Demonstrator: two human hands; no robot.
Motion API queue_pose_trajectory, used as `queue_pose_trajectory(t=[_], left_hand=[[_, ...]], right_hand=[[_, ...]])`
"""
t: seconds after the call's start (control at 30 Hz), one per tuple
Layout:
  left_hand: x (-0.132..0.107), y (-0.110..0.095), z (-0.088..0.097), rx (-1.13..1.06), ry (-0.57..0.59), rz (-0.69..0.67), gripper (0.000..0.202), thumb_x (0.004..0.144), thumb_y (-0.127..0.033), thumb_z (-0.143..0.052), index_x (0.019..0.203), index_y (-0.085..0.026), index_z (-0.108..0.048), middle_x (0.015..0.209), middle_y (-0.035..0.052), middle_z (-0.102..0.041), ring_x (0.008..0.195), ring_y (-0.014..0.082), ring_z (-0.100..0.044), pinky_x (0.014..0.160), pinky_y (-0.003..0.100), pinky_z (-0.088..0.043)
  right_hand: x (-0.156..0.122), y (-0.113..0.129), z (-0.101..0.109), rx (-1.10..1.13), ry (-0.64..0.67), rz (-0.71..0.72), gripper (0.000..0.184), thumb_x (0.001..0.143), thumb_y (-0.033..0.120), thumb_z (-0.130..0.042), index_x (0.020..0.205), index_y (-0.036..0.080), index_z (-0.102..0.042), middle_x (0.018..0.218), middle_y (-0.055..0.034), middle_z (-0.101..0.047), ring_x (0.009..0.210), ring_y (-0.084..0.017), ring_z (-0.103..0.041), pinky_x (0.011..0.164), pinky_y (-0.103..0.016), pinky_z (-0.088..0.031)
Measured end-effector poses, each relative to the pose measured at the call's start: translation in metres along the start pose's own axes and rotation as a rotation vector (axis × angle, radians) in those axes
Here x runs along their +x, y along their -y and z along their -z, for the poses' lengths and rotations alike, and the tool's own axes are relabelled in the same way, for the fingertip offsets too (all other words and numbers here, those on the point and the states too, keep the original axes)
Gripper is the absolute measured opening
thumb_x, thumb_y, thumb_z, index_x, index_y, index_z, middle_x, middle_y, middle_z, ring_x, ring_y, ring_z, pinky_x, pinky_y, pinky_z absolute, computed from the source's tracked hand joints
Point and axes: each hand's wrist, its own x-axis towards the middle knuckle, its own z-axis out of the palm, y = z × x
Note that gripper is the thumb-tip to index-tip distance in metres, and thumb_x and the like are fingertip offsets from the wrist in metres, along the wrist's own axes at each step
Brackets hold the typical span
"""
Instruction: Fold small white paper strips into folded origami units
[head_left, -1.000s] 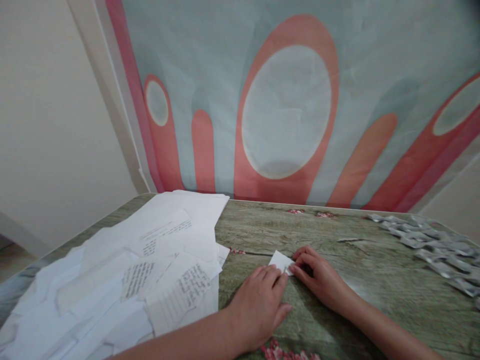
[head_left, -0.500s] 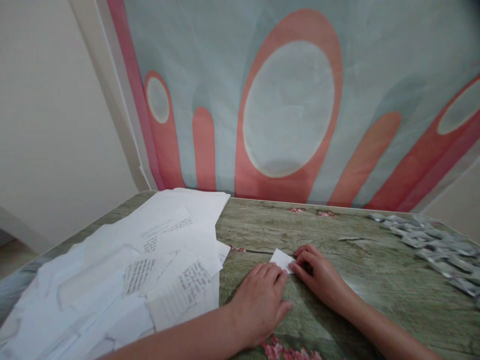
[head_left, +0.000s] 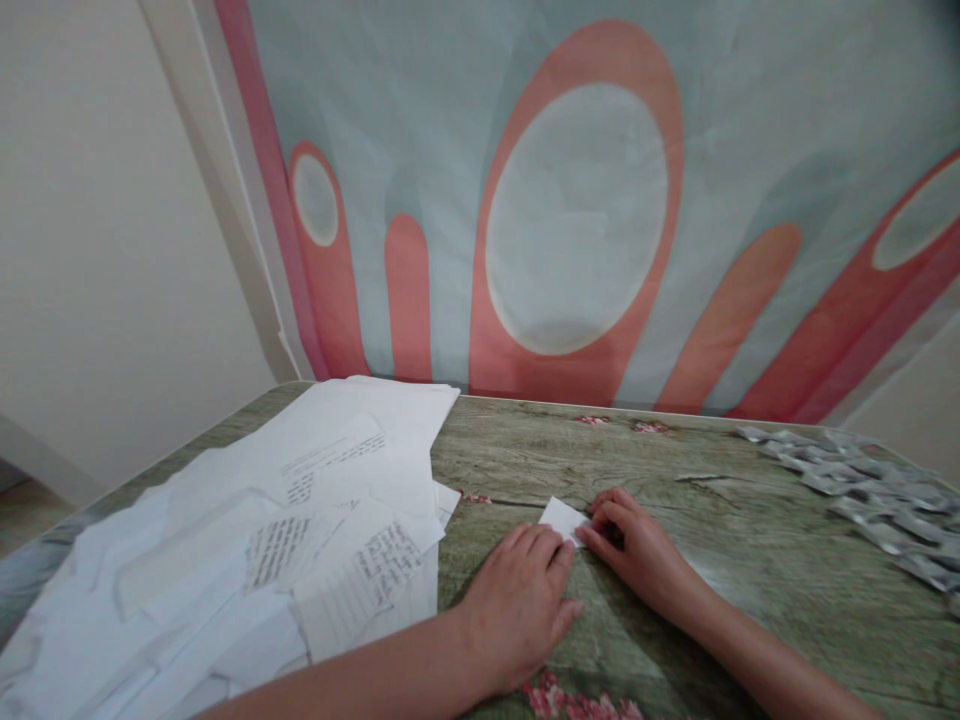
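A small folded piece of white paper point(head_left: 562, 517) lies on the green wood-patterned table point(head_left: 697, 600). My left hand point(head_left: 521, 600) rests flat on the table with its fingers stretched out, the fingertips pressing on the near part of the paper. My right hand point(head_left: 637, 553) comes in from the right with its fingers curled, and their tips pinch the paper's right edge. Most of the paper is hidden under the two hands.
A loose heap of white sheets point(head_left: 247, 550), some with handwriting, covers the table's left side. Several folded paper pieces point(head_left: 862, 485) lie in a row at the far right. A cloth with red arches point(head_left: 577, 200) hangs behind the table.
Between the first frame and now the view shifted slightly. Both hands stay on the small paper with almost no movement.
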Motion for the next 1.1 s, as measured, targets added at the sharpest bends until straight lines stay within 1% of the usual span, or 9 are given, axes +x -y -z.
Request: queue_pose_trajectory(t=[0.17, 0.27, 0.47, 0.67, 0.87, 0.97, 1.1], left_hand=[[-0.0004, -0.0013, 0.0, -0.016, -0.005, 0.022, 0.043, 0.085, -0.036, -0.054, 0.122, -0.015, -0.045, 0.115, 0.009, -0.051, 0.109, 0.0241, -0.045, 0.102, 0.04, -0.032], [-0.0011, -0.0014, -0.0009, -0.045, -0.005, 0.038, 0.044, 0.085, -0.035, -0.055, 0.122, -0.015, -0.044, 0.115, 0.0086, -0.05, 0.108, 0.024, -0.045, 0.1, 0.039, -0.034], [0.0007, 0.0013, -0.0023, -0.093, -0.01, 0.077, 0.034, 0.088, -0.026, -0.047, 0.121, -0.018, -0.044, 0.11, 0.0061, -0.051, 0.102, 0.0214, -0.047, 0.093, 0.037, -0.04], [0.0036, 0.0023, -0.0021, -0.062, 0.003, 0.072, 0.035, 0.087, -0.029, -0.05, 0.12, -0.018, -0.045, 0.108, 0.0068, -0.051, 0.101, 0.0223, -0.047, 0.091, 0.037, -0.041], [0.003, 0.0021, -0.003, -0.01, 0.004, 0.052, 0.041, 0.087, -0.034, -0.051, 0.124, -0.018, -0.042, 0.108, 0.0072, -0.05, 0.103, 0.0229, -0.046, 0.093, 0.038, -0.04], [0.0039, 0.0012, -0.0022, 0.018, 0.003, 0.039, 0.041, 0.087, -0.035, -0.051, 0.124, -0.018, -0.042, 0.107, 0.0074, -0.051, 0.103, 0.0231, -0.047, 0.093, 0.039, -0.039], [0.0062, 0.0, -0.0012, 0.055, 0.017, 0.008, 0.043, 0.087, -0.037, -0.051, 0.123, -0.015, -0.044, 0.107, 0.0091, -0.053, 0.104, 0.0243, -0.047, 0.094, 0.039, -0.039]], right_hand=[[-0.0004, 0.0011, 0.0012, 0.003, 0.001, 0.005, 0.019, 0.082, 0.027, -0.055, 0.065, 0.02, -0.049, 0.082, -0.0044, -0.051, 0.077, -0.018, -0.052, 0.07, -0.032, -0.045], [-0.0006, 0.0015, 0.0019, 0.005, 0.003, 0.007, 0.019, 0.082, 0.026, -0.055, 0.065, 0.019, -0.049, 0.083, -0.0048, -0.051, 0.078, -0.018, -0.052, 0.071, -0.032, -0.045], [-0.0002, -0.0015, 0.0009, 0.015, 0.009, 0.024, 0.017, 0.082, 0.026, -0.055, 0.067, 0.019, -0.051, 0.084, -0.0049, -0.052, 0.078, -0.018, -0.052, 0.07, -0.031, -0.045], [0.0001, -0.0026, 0.0001, 0.008, 0.002, 0.028, 0.017, 0.081, 0.026, -0.056, 0.066, 0.019, -0.05, 0.083, -0.0044, -0.052, 0.076, -0.018, -0.052, 0.069, -0.031, -0.045], [0.0003, -0.0013, 0.0015, -0.005, -0.005, 0.029, 0.019, 0.081, 0.027, -0.056, 0.065, 0.019, -0.05, 0.081, -0.0037, -0.052, 0.074, -0.017, -0.052, 0.067, -0.03, -0.045], [0.0004, -0.0009, 0.0017, -0.018, -0.008, 0.018, 0.014, 0.08, 0.028, -0.056, 0.069, 0.02, -0.051, 0.08, -0.0031, -0.052, 0.071, -0.017, -0.052, 0.065, -0.03, -0.045], [-0.0013, 0.0009, 0.001, -0.039, -0.02, 0.004, 0.01, 0.081, 0.029, -0.055, 0.077, 0.02, -0.053, 0.083, -0.0043, -0.053, 0.071, -0.018, -0.053, 0.063, -0.03, -0.046]])
